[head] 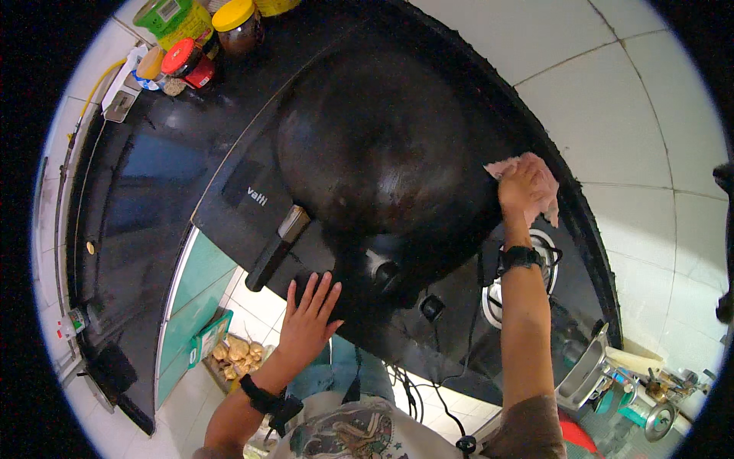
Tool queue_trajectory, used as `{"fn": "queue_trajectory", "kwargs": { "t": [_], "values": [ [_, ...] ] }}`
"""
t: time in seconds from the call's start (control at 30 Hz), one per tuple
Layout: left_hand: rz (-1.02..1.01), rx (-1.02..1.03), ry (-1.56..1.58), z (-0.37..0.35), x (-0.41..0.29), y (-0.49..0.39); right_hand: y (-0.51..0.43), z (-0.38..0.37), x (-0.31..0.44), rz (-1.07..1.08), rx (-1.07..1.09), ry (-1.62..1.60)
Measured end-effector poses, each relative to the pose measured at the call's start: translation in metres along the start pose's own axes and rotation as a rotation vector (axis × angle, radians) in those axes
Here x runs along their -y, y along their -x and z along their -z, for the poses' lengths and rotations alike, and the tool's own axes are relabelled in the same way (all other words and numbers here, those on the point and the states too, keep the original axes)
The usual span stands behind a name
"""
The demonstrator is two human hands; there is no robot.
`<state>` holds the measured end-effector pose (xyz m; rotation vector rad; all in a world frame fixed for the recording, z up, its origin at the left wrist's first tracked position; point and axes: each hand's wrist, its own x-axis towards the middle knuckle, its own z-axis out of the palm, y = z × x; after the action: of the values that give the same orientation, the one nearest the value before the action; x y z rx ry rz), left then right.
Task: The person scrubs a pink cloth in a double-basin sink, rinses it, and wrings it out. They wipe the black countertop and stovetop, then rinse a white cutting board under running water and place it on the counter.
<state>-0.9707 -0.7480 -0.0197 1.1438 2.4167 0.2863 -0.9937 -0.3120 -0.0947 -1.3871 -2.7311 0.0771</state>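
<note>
My right hand [516,189] lies on a pink cloth [542,183], pressed on the black stovetop [453,344] near its back edge, right of a large dark wok [373,137]. Whether the fingers grip the cloth or only press on it, I cannot tell. My left hand [309,310] is over the front edge of the stovetop, fingers spread and holding nothing, just right of the end of the wok's handle [278,249]. The wok covers the left burner. Below my right hand, partly hidden by my forearm, is the right burner [542,252]. Black wristbands are on both wrists.
Jars with red [189,63] and yellow lids [236,28] and a green can [175,23] stand at the back left. Black cables [436,344] hang over the front edge. A steel container [582,367] is at the right. A tiled wall [619,126] rises behind the stovetop.
</note>
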Motion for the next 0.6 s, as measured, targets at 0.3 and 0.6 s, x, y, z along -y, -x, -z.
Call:
{"fn": "queue_trajectory", "kwargs": {
  "t": [0.3, 0.6],
  "values": [
    [-0.114, -0.001, -0.065, -0.001, 0.011, -0.003, 0.12, -0.005, 0.048, 0.131, 0.069, -0.031],
    [-0.377, -0.036, 0.021, 0.011, 0.04, -0.006, 0.222, 0.011, 0.082, 0.116, 0.011, -0.333]
  ]
}}
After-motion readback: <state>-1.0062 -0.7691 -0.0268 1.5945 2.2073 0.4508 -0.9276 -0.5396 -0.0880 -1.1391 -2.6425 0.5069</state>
